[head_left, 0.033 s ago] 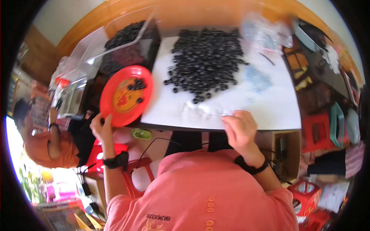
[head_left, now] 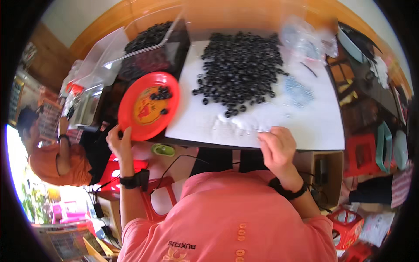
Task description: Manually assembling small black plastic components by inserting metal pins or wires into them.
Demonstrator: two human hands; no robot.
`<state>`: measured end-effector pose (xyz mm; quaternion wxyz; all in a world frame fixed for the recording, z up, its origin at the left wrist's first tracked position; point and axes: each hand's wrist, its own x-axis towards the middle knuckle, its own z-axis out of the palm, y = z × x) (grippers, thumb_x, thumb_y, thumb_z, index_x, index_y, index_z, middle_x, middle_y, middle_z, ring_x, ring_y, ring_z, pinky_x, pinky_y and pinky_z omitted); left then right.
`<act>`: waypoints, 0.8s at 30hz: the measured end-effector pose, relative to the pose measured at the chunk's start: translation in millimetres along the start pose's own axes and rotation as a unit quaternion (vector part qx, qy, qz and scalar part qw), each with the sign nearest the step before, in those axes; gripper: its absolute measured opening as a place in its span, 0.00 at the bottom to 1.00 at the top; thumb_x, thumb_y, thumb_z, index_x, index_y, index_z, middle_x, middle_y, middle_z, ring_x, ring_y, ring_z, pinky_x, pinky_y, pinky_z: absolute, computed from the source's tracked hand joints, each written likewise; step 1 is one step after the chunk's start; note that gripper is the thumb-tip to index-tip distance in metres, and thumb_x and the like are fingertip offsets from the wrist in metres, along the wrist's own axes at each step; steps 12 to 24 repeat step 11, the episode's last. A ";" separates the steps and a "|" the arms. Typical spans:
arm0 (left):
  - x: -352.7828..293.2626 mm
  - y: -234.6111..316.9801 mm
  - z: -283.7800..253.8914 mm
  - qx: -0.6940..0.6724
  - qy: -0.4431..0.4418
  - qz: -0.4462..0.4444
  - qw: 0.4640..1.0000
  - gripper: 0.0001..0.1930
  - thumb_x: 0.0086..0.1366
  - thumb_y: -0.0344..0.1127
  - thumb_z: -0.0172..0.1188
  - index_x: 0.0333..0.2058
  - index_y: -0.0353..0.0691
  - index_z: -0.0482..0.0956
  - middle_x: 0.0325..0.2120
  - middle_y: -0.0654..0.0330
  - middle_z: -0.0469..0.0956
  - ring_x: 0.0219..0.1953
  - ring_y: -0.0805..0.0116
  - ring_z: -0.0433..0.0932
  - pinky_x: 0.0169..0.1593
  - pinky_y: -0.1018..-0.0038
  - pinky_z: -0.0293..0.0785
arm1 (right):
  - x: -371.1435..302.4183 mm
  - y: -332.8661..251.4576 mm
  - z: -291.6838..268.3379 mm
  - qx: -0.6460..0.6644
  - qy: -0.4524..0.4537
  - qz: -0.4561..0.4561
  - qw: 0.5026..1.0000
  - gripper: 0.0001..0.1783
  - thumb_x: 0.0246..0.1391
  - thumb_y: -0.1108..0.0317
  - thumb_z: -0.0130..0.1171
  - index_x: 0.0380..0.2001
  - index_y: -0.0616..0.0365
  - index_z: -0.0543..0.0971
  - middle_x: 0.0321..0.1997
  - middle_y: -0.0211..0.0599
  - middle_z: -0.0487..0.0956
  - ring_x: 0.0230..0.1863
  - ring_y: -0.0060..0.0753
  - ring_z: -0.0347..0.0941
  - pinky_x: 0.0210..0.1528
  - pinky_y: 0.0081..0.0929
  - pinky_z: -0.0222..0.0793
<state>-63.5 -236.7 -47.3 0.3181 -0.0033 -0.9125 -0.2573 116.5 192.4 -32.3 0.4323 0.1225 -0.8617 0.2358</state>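
My left hand (head_left: 120, 146) is beside the near left rim of a red plate (head_left: 125, 120), a small black piece (head_left: 120, 134) between its thumb and fingers. On the plate's yellow, printed centre lie several black round pieces (head_left: 161, 93). My right hand (head_left: 278, 150) is at the near edge of the white tabletop (head_left: 187, 126), thumb and fingertips pinched together. Whatever is in that pinch is too small to make out. Tiny clear bits (head_left: 244, 124) lie just left of it. Beyond them spreads a large heap of black round pieces (head_left: 242, 65).
A clear bin (head_left: 174, 43) of dark pieces stands at the back left. To the heap's right are small pale-blue bits (head_left: 299, 91), a thin black strip (head_left: 309, 69) and clear plastic bags (head_left: 305, 41). A person in orange (head_left: 61, 161) is at far left.
The whole view has shifted slightly, so the table and plate appear a little further right. Both hands keep nearly the same pose and place relative to the table.
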 end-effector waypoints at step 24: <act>17.8 8.4 6.2 -0.005 -0.019 -0.071 0.997 0.19 0.51 0.38 0.70 0.41 0.36 0.82 0.45 0.56 0.79 0.54 0.57 0.70 0.59 0.64 0.65 | 6.3 1.8 8.1 0.008 -0.019 0.019 1.000 0.13 0.40 0.80 0.63 0.33 0.60 0.78 0.27 0.39 0.71 0.30 0.44 0.72 0.33 0.36 0.67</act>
